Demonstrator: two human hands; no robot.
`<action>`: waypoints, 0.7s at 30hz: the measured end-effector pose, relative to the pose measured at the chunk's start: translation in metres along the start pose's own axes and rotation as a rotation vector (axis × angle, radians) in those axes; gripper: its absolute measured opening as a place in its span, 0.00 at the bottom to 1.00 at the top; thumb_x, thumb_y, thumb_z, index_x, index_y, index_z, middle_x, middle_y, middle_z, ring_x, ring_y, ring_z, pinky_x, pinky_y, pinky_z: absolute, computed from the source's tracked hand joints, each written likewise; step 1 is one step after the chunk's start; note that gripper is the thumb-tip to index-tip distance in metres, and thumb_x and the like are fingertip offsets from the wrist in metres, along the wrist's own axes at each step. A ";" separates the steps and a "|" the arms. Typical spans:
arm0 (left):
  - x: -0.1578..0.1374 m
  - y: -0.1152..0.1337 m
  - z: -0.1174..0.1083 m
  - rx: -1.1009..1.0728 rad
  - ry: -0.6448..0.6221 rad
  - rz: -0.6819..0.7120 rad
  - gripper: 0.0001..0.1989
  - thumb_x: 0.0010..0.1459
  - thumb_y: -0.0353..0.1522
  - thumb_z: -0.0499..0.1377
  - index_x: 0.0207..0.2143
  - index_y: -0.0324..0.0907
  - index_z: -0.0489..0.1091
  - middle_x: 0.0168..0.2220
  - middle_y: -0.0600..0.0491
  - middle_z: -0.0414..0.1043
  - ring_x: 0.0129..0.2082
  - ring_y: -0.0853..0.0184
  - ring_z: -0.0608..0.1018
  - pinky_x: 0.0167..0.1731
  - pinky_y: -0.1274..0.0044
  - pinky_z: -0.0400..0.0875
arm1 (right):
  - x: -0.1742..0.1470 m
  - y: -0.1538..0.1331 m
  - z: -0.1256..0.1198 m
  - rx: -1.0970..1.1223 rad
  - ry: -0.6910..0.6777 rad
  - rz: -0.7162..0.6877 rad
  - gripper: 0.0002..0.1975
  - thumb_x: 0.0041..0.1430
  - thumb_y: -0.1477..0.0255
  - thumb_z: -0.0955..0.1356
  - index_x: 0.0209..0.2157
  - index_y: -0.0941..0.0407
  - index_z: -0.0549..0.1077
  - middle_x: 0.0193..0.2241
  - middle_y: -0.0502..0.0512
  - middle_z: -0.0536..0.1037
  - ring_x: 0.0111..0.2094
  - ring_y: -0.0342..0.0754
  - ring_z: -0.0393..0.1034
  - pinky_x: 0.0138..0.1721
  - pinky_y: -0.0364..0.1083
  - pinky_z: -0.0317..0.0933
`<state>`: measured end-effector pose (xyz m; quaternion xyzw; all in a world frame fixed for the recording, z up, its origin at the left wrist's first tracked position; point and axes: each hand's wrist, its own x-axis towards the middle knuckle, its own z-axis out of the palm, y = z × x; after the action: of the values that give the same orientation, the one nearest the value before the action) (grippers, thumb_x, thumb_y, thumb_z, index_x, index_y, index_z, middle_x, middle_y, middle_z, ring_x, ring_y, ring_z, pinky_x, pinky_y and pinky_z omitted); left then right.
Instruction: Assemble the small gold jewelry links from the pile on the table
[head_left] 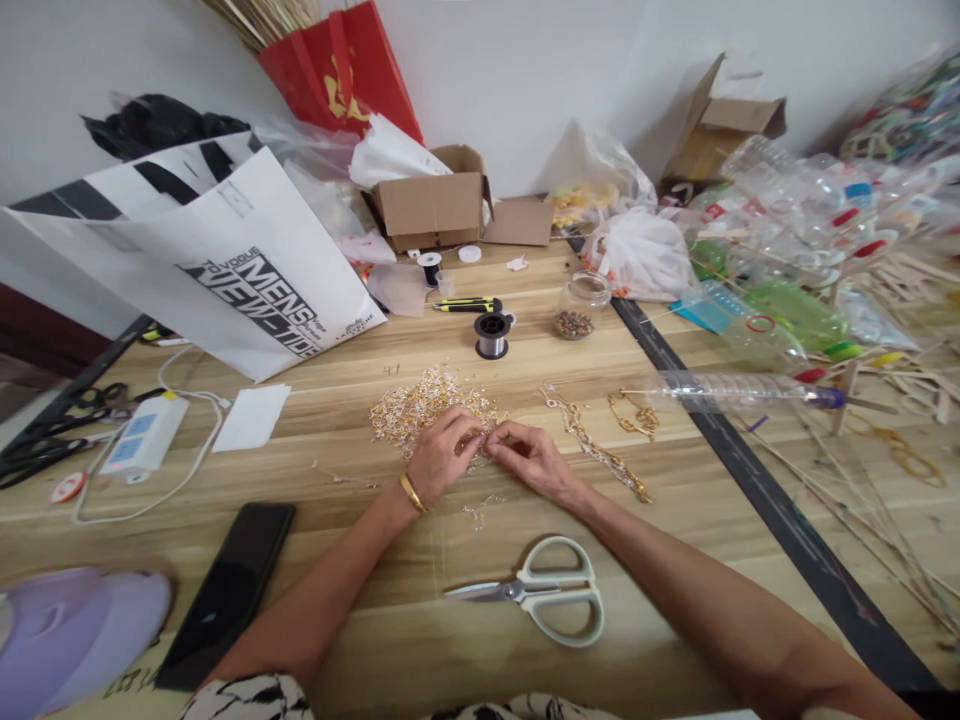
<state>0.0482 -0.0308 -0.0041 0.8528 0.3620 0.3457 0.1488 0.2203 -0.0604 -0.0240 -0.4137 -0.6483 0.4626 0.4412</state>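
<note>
A loose pile of tiny gold and clear beads (409, 408) lies spread on the wooden table. My left hand (437, 462), with a gold bangle at the wrist, rests at the pile's near edge, its fingertips pinched. Close beside it, my right hand (531, 462) pinches too, and the fingertips of both hands almost meet. What sits between them is too small to make out. Short beaded strands (480, 512) lie just below the hands. To the right are longer beaded strands (589, 435) and a gold chain (637, 418). Scissors (559, 590) with pale handles lie nearer me.
Behind the pile stand a wire spool (492, 337), a yellow-black utility knife (469, 304) and a glass jar (576, 310) of beads. A phone (229, 595) and power strip (144, 437) are left. Plastic bottles (795, 310) crowd the right, past a black strip (739, 470).
</note>
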 end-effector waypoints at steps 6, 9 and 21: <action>0.000 0.010 -0.001 -0.086 0.090 -0.238 0.08 0.58 0.32 0.54 0.26 0.40 0.63 0.25 0.55 0.65 0.24 0.72 0.67 0.27 0.80 0.63 | 0.001 -0.003 -0.002 0.000 0.108 0.033 0.10 0.55 0.65 0.67 0.29 0.58 0.73 0.25 0.52 0.73 0.25 0.44 0.64 0.26 0.42 0.57; 0.000 0.013 -0.004 -0.080 0.060 -0.235 0.14 0.60 0.34 0.52 0.21 0.39 0.62 0.21 0.56 0.61 0.23 0.72 0.64 0.27 0.79 0.60 | 0.001 -0.004 -0.002 0.013 0.126 0.024 0.09 0.55 0.66 0.67 0.29 0.58 0.73 0.26 0.53 0.74 0.26 0.44 0.65 0.26 0.42 0.58; -0.001 0.009 0.003 -0.092 -0.175 -0.276 0.08 0.55 0.28 0.54 0.26 0.38 0.71 0.26 0.52 0.72 0.26 0.70 0.70 0.29 0.78 0.63 | 0.002 -0.003 -0.003 0.107 0.171 0.053 0.10 0.54 0.65 0.68 0.30 0.58 0.73 0.26 0.52 0.74 0.26 0.43 0.65 0.27 0.42 0.60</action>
<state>0.0545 -0.0376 -0.0026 0.8141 0.4452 0.2626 0.2648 0.2218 -0.0585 -0.0201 -0.4445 -0.5715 0.4707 0.5041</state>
